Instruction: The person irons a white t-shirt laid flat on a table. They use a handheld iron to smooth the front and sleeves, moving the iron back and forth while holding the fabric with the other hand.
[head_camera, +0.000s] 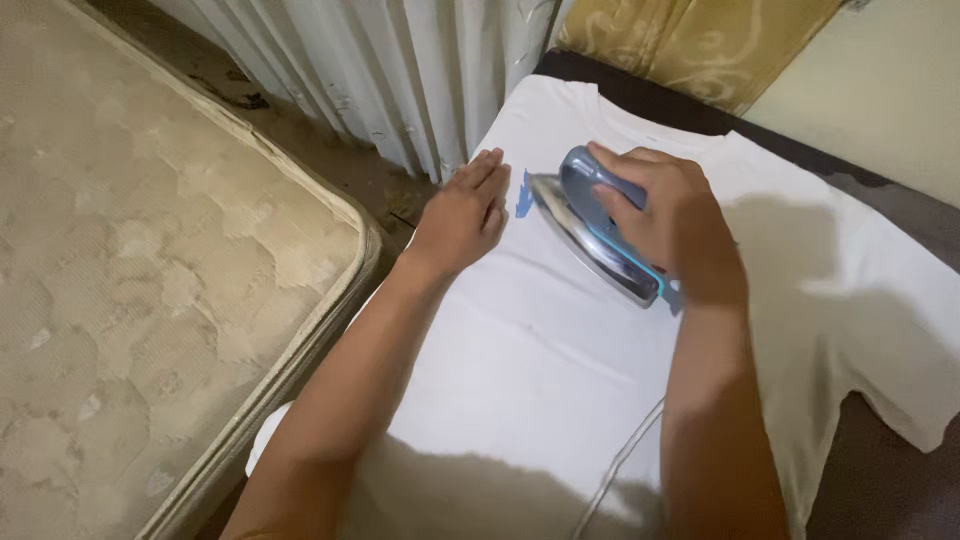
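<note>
Right hand (680, 225) has its grip clamped over the handle of the blue-and-chrome metal clothes iron (597, 232), which sits soleplate-down on the white cotton T-shirt (540, 360); the iron's long axis runs diagonally, nose toward the upper left and the left hand (465, 215). That hand lies flat, fingers together and holding nothing, pressing the shirt just beside the nose. No container shows; a beige quilted mattress (150, 260) lies left

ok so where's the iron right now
In the head view, the blue and silver clothes iron sits on the white t-shirt near its collar, gripped by the right hand, just right of the flat left hand.
</note>
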